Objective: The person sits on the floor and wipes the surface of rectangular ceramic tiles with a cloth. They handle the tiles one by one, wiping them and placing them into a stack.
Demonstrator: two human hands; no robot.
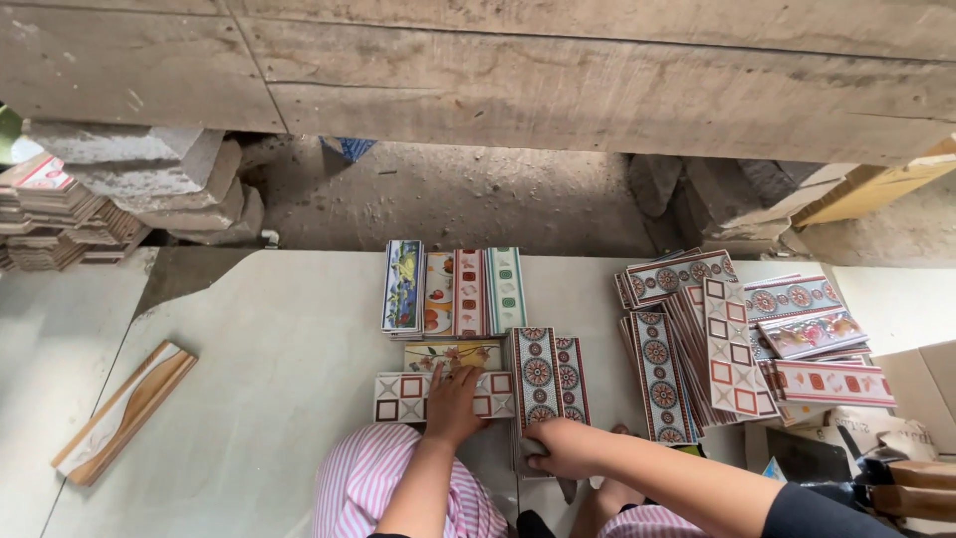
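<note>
Near the lower centre of the frame, the left hand (453, 403) is laid flat, fingers spread, on the square-patterned border tile (443, 396). The medallion-patterned tile (537, 384) is pinched at its lower end by the right hand (563, 448) (fingers curled underneath). Edges are best aligned squarely.

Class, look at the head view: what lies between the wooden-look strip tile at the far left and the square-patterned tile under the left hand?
Only bare pale slab shows between them.
</note>
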